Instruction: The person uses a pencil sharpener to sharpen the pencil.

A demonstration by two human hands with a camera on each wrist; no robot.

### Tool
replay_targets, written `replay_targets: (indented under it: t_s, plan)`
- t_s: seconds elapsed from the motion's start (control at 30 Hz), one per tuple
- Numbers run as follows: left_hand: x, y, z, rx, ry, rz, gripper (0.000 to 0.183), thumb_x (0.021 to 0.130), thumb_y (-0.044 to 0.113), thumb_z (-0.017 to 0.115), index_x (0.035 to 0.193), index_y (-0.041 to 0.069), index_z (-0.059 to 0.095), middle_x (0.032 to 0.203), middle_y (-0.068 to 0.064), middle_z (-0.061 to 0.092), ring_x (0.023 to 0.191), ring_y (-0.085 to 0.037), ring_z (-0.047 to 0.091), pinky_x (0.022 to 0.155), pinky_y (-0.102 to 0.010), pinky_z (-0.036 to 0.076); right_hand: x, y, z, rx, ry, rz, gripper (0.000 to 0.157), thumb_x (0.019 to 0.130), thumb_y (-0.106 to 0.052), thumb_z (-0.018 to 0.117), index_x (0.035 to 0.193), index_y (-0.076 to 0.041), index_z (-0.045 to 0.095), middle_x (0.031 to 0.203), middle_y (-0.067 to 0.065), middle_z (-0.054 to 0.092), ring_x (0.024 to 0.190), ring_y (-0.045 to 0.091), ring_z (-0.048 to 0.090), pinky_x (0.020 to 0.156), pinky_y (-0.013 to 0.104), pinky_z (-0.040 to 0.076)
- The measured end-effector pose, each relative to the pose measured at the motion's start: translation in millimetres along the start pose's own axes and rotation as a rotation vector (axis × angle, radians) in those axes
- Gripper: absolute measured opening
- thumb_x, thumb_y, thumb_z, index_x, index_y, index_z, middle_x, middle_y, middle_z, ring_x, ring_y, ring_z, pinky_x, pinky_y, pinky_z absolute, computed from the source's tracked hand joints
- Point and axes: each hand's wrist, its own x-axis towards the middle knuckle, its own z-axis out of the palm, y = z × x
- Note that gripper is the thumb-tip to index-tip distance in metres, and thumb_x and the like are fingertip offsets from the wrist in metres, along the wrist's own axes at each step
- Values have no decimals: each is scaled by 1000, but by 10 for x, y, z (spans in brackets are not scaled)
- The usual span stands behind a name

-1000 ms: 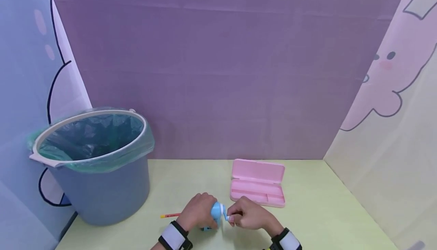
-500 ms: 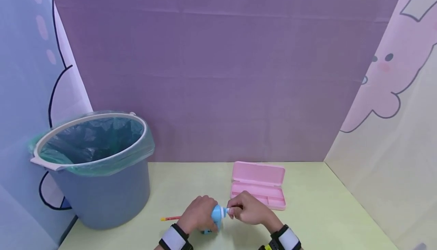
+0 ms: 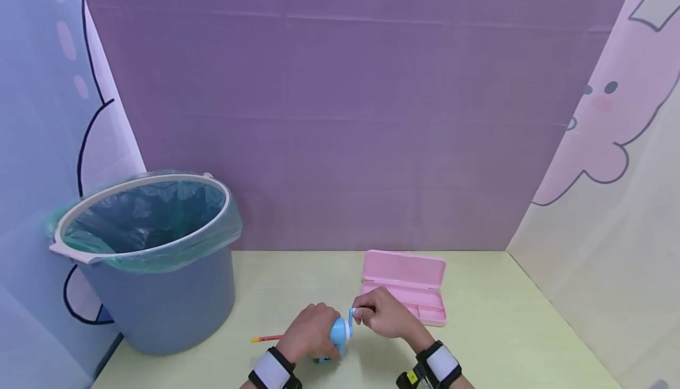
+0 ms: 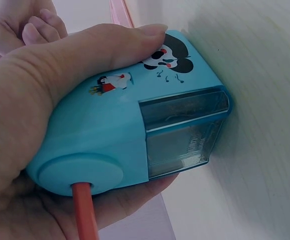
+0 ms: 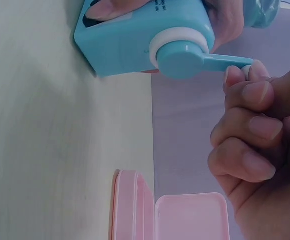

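A light blue crank pencil sharpener (image 4: 110, 100) stands on the table, gripped around its body by my left hand (image 3: 312, 334). Cartoon prints mark its top, and a clear shavings drawer (image 4: 184, 140) shows in the left wrist view. From the hole in its round front juts a red pencil (image 4: 86, 212), whose yellow end points left in the head view. My right hand (image 3: 386, 313) pinches the knob at the end of the crank handle (image 5: 224, 62), between thumb and index finger. The crank points up in the head view. The pencil's tip is hidden inside the sharpener.
Behind my right hand an open pink pencil case (image 3: 405, 270) lies on the pale table (image 3: 504, 342). A large blue-grey bin (image 3: 170, 306) with a green liner stands at the left. A purple cloth wall (image 3: 340, 111) closes off the back.
My right hand has turned the crank: it pointed down, then toward me at the right, and now points up. My left hand keeps its grip on the sharpener.
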Motion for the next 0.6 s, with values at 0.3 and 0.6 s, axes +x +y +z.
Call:
replay_targets:
  t_s: [0.3,0.6]
  plan:
    - [10,2,12,-18,-25,-35,52,60,38,92,101,15,69,82,6,55,77,-15,49,72,-34,46,78,80,39,-55,39,-18,24,83,8,53,72,-9,66,63,-9,55,56,0,43,51,17,35]
    - [-4,-1,-6,-13,-13,-15,53,60,39,91,100,14,69,82,6,55,77,-15,48,71,-33,45,118,157,72,-82,60,-16,22,91,-2,58,72,-11,67,61,-11,53,57,1,43,54,19,37]
